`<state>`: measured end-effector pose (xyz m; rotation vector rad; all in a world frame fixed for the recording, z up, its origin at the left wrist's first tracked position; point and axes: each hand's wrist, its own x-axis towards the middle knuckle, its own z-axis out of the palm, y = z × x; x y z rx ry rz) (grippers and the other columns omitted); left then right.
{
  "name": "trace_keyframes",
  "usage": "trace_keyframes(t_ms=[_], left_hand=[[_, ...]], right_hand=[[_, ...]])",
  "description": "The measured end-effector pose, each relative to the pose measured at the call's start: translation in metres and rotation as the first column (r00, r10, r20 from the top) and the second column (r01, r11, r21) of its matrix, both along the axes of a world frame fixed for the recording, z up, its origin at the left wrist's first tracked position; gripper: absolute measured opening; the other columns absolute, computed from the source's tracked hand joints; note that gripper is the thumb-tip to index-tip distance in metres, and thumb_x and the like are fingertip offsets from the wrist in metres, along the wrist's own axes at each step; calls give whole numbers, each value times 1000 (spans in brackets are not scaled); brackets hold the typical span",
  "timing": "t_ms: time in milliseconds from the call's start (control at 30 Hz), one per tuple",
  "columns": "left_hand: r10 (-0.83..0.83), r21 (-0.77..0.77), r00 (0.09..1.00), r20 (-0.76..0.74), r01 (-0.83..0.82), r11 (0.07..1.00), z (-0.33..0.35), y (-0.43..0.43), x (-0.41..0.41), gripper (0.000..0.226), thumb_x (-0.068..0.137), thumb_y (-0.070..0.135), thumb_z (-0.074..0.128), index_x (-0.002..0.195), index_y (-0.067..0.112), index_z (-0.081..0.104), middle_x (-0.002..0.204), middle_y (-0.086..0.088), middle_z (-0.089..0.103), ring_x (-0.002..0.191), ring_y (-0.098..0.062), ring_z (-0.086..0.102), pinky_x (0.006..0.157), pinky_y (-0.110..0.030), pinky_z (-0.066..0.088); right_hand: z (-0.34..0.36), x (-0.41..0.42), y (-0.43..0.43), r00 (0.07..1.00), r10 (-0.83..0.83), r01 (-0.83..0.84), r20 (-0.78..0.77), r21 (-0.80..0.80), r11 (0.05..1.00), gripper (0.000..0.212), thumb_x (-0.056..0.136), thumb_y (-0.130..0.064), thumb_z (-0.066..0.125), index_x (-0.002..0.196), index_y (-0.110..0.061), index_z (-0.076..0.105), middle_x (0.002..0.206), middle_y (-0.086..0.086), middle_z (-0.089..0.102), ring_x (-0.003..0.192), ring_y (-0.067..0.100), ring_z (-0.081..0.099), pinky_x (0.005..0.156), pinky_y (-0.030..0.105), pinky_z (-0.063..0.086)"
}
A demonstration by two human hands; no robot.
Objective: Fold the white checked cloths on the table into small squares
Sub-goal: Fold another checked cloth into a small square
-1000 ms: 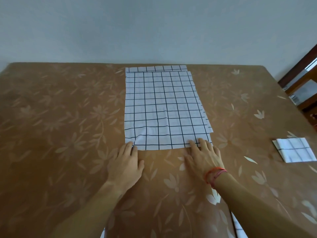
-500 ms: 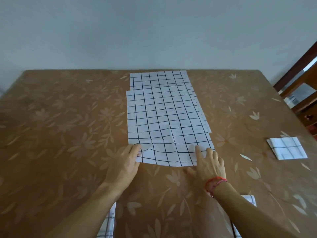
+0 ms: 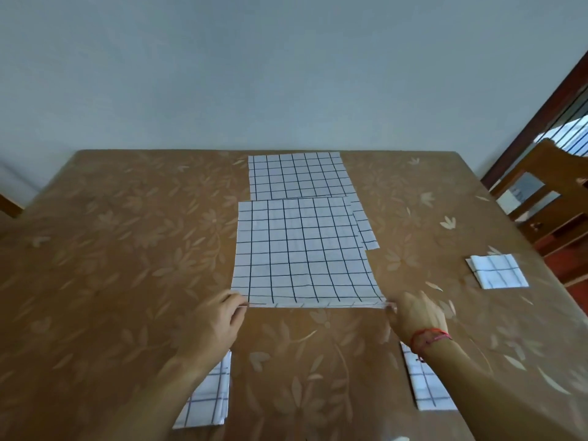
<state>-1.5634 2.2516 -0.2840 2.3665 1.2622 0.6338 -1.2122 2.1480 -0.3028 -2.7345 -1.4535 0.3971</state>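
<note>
Brown flowered bench (image 3: 127,249) now shows the top checked cloth (image 3: 302,249) slid toward me off the stack (image 3: 296,173), its near corners pinched in my left grip (image 3: 216,323) and right grip (image 3: 413,316), so it lies free for its first fold.

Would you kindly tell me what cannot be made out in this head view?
Lower cloths, head view: the top cloth covers them; their number is unclear.
Left folded cloth, head view: the left arm hides part.
Right folded cloth, head view: the right arm hides part.
Chair, head view: cut by the right edge.
</note>
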Motion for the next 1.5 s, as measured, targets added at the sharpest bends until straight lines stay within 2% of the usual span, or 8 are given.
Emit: trace_keyframes(t_ms=[333, 500, 733, 933, 1100, 1267, 1400, 1500], left_hand=[[14, -115, 998, 64, -7, 993, 18, -47, -26, 12, 87, 3, 68, 89, 15, 71, 83, 10, 67, 74, -6, 63, 71, -20, 47], [66, -157, 995, 76, -54, 986, 26, -44, -30, 15, 89, 7, 66, 91, 21, 69, 83, 20, 63, 75, 0, 62, 68, -24, 52], [148, -108, 987, 55, -141, 984, 52, -11, -6, 12, 91, 9, 63, 84, 15, 70, 72, 12, 60, 76, 13, 54, 64, -3, 36], [207, -117, 975, 79, -197, 973, 35, 41, 18, 38, 93, 13, 56, 61, 24, 40, 52, 9, 33, 47, -8, 32, 49, -23, 23], [265, -96, 963, 45, -260, 961, 5, 89, 31, 38, 94, 16, 53, 59, 14, 39, 51, -1, 37, 47, -13, 30, 48, -31, 22], [290, -91, 957, 20, -287, 953, -12, 107, 44, 2, 89, 5, 62, 88, 7, 62, 81, -6, 61, 75, -24, 53, 60, -24, 30], [145, 103, 988, -46, -140, 985, -35, 96, 47, 35, 86, 18, 62, 119, 10, 58, 117, -3, 58, 108, -22, 54, 94, -24, 37], [-27, 101, 987, -160, 44, 994, -54, 56, 53, 39, 88, 30, 52, 125, 18, 57, 129, 3, 53, 119, -16, 51, 96, -33, 47]], right_hand=[[58, -25, -55, 996, -26, 26, -83, 3, 1000, 11, 77, -29, 59, 79, -32, 69, 81, 0, 68, 85, 23, 63, 70, 30, 53], [71, -27, -54, 997, -17, 19, -79, 31, 999, 21, 74, -26, 55, 54, -26, 50, 62, -1, 60, 66, 24, 56, 61, 28, 49], [79, -17, -20, 981, -65, 104, -181, 213, 972, 24, 73, -28, 68, 59, -14, 56, 56, 2, 61, 61, 26, 60, 56, 32, 51], [73, -6, 30, 898, -161, 303, -410, 310, 901, 20, 78, -24, 72, 67, -10, 64, 56, 5, 66, 52, 14, 67, 64, 33, 55], [41, 0, 81, 763, -182, 457, -620, 319, 830, 7, 82, -12, 70, 82, -5, 67, 65, 9, 71, 47, 17, 68, 44, 22, 53], [6, 6, 115, 693, -242, 569, -679, 309, 762, 14, 82, -8, 70, 74, -13, 60, 66, 11, 69, 50, 20, 69, 51, 29, 59], [-18, 15, 138, 646, -292, 627, -705, 272, 730, 13, 80, -7, 70, 75, -14, 60, 62, 16, 69, 53, 27, 70, 63, 47, 60], [-28, 17, 150, 665, -307, 617, -681, 269, 739, 7, 80, -8, 68, 80, -12, 63, 63, 13, 69, 52, 25, 70, 63, 46, 61]])
